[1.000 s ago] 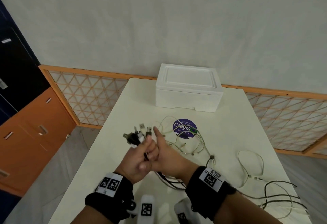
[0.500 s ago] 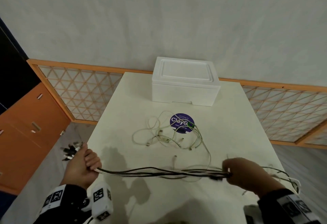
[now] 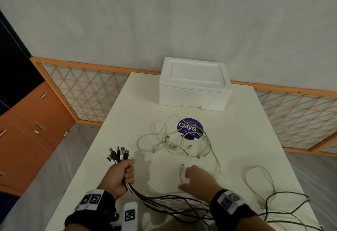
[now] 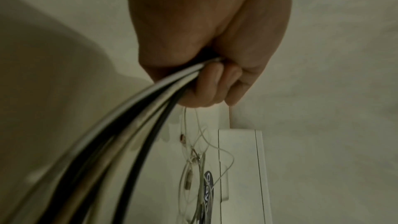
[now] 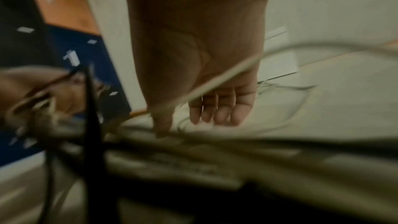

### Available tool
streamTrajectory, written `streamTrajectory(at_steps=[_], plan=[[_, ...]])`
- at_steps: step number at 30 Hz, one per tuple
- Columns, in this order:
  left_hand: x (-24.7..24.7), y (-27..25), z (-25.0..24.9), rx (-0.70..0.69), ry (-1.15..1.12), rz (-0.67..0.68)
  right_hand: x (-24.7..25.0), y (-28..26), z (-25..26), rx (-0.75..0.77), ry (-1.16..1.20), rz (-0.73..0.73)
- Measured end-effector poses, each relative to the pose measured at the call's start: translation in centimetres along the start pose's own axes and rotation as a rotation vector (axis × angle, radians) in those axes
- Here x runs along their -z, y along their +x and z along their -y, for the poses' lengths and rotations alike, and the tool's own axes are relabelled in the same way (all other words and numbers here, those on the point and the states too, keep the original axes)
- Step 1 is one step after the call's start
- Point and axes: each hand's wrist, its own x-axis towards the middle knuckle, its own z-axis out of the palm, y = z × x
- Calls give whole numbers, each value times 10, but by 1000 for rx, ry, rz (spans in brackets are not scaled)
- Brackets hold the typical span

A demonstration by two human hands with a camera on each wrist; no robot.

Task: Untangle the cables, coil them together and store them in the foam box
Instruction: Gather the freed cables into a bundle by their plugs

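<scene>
My left hand (image 3: pixel 121 173) grips a bundle of black and white cables (image 3: pixel 164 201) near their plugs (image 3: pixel 118 155), which stick up past my fist; the left wrist view shows my fingers (image 4: pixel 206 88) curled round the cables (image 4: pixel 133 125). The bundle trails right along the table's near edge under my right wrist. My right hand (image 3: pixel 193 177) hovers with relaxed, straight fingers (image 5: pixel 217 110) by a loose white cable end (image 3: pixel 182 171), holding nothing. A tangle of thin white cables (image 3: pixel 182 143) lies mid-table. The white foam box (image 3: pixel 195 89) stands shut at the far edge.
A round purple sticker (image 3: pixel 190 129) sits under the tangle, in front of the box. More black and white cable loops (image 3: pixel 269 190) lie at the table's (image 3: pixel 127 114) near right corner. An orange cabinet (image 3: pixel 27 132) stands on the left.
My right hand let go of the stretched bundle and moved left and forward toward the loose white cable. My left hand came back over the table with the plugs pointing up.
</scene>
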Motion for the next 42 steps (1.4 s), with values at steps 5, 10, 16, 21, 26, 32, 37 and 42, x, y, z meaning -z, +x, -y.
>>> streamTrajectory(at_steps=[5, 10, 16, 21, 26, 32, 37, 42], plan=[[-21, -7, -3, -26, 73, 46, 6, 17, 20, 30, -107, -149], [-61, -16, 2, -130, 148, 156, 56, 5, 50, 171, 351, -357], [-102, -22, 3, -203, 78, 207, 86, -7, 61, 384, 407, -367], [-83, -17, -27, -281, -288, 132, 110, 0, 1, 199, -8, -337], [-23, -21, -56, -270, -268, 157, 147, 13, -59, -45, 56, -750], [29, -18, -56, -290, -112, -28, 176, 22, -62, -152, 337, -651], [52, -18, -43, -291, -60, -171, 200, 13, -66, -67, 651, -852], [63, -15, -38, -286, -22, -238, 219, -15, -55, 181, 893, -958]])
